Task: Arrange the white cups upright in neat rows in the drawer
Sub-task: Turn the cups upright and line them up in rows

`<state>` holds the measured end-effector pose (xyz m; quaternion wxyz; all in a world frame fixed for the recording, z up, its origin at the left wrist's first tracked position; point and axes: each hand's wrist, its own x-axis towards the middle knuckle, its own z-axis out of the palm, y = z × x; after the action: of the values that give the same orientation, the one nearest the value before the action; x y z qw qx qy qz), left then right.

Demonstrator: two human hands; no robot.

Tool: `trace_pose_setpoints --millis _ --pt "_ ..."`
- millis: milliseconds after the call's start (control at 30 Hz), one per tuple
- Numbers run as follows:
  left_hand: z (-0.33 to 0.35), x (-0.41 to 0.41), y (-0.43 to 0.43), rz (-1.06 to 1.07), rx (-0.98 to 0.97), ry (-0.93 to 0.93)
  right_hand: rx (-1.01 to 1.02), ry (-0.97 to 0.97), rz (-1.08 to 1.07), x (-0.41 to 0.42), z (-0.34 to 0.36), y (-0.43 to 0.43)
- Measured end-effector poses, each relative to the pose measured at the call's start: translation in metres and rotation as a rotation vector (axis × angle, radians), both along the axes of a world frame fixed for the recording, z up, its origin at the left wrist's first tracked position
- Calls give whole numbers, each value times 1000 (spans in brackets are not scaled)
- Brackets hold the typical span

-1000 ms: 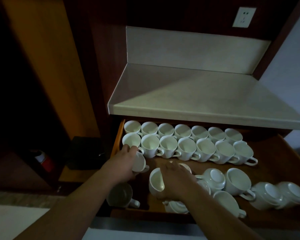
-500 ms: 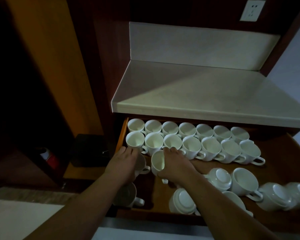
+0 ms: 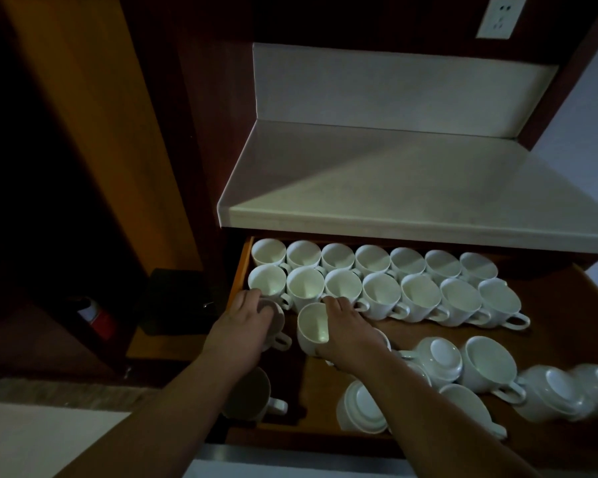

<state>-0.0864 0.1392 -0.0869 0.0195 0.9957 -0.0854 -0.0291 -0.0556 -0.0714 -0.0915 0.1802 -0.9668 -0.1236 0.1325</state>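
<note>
The fingers of the right hand wrap the side of an upright white ceramic cup, gripping it just in front of the second row. The left hand lies over a second white cup with a handle; its fingers curl round the rim and appear to grip it, though the dim light makes this hard to confirm. Both held cups sit near the left wall of the open wooden drawer, side by side but apart.

Behind them, toward the drawer's back, stand two neat rows of upright white cups: the back row and the second row, cups touching. In front of the held cups, a shadowed cup stands by the left wall, and an upturned cup rests base-up. To the right lies a loose cluster of unsorted cups, some upright, some inverted. A pale stone desk overhangs the drawer.
</note>
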Motion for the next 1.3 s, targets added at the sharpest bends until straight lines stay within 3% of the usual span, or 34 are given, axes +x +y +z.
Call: trace_pose_setpoints --millis 1300 --pt "8 -3 0 -38 28 0 126 44 -111 2 -1 1"
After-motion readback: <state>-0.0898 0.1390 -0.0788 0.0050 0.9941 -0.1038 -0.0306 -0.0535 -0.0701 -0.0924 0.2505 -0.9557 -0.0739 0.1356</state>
